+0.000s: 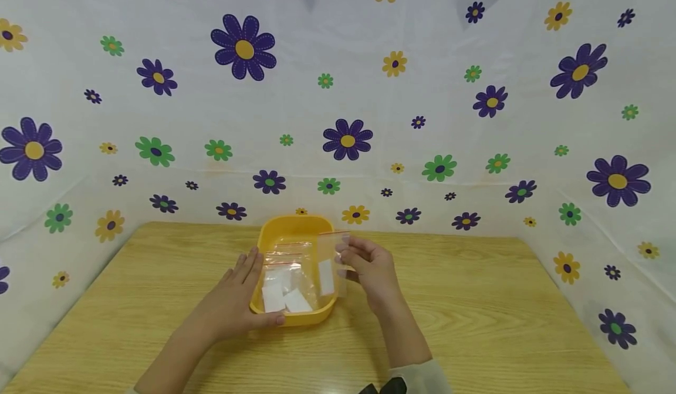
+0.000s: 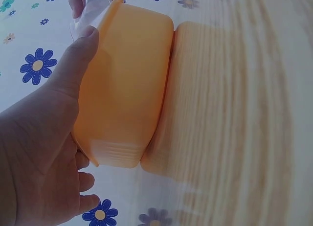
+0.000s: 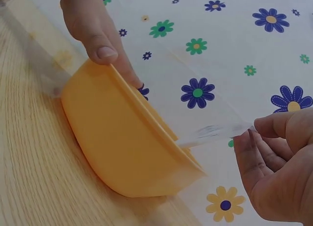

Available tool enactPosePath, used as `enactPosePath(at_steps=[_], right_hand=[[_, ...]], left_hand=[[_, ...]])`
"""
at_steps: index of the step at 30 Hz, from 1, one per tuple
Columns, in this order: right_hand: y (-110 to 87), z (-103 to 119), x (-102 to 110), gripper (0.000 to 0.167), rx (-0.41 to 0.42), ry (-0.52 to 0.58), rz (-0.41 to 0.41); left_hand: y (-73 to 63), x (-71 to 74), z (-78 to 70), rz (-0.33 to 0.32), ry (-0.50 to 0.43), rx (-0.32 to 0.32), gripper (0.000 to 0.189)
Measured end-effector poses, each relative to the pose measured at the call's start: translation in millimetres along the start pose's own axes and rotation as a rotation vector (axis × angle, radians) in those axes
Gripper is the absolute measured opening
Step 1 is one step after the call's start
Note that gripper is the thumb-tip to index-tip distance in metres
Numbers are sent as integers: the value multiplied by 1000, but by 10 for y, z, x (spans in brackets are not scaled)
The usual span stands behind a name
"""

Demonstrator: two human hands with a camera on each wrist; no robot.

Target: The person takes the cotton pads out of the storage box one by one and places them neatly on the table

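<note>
A yellow plastic basin point(image 1: 296, 319) stands on the wooden table, with several clear zip-lock bags point(image 1: 282, 272) holding flat white pieces inside it. My left hand point(image 1: 232, 301) rests against the basin's left side, its fingers fairly straight along the rim and its thumb at the front edge. At the basin's right rim, my right hand point(image 1: 375, 268) pinches a clear zip-lock bag point(image 1: 327, 273) with a red seal line and a white piece in it. In the right wrist view this bag point(image 3: 215, 134) reaches from the fingertips to the rim; its far end is hidden.
The wooden table point(image 1: 475, 300) spreads to both sides of the basin. A white sheet point(image 1: 296, 112) printed with purple, yellow and green flowers hangs behind the table and along its sides. A small black object point(image 1: 393, 386) shows at the bottom edge by the right sleeve.
</note>
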State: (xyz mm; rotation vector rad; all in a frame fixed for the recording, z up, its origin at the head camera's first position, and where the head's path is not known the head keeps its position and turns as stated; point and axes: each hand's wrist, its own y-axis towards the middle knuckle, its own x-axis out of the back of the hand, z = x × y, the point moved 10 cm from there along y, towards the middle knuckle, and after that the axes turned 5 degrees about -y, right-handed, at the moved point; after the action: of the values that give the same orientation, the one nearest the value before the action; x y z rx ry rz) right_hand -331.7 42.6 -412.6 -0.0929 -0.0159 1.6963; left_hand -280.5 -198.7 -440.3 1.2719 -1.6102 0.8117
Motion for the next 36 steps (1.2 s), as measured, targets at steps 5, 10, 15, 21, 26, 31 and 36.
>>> enactPosePath(at_steps=[5,10,15,21,26,31,36], right_hand=[[-10,20,64,32,-12,4,-18],[-6,41,125,33,0,9,-27],[5,45,180,33,1,25,-40],[19,59,264,35,0,43,-60],[26,81,361,33,1,58,-86],[17,104,427,30,2,65,-106],[6,96,486,30,-10,71,-123]], left_hand=[[-1,4,-5,8,-7,7,134],[-1,7,-15,12,-12,6,134],[-6,12,-19,8,-14,1,134],[-13,13,-19,8,-11,2,134],[-13,14,-22,15,-20,9,134],[-12,15,-20,9,-6,7,134],[-11,23,-23,-1,8,-1,134]])
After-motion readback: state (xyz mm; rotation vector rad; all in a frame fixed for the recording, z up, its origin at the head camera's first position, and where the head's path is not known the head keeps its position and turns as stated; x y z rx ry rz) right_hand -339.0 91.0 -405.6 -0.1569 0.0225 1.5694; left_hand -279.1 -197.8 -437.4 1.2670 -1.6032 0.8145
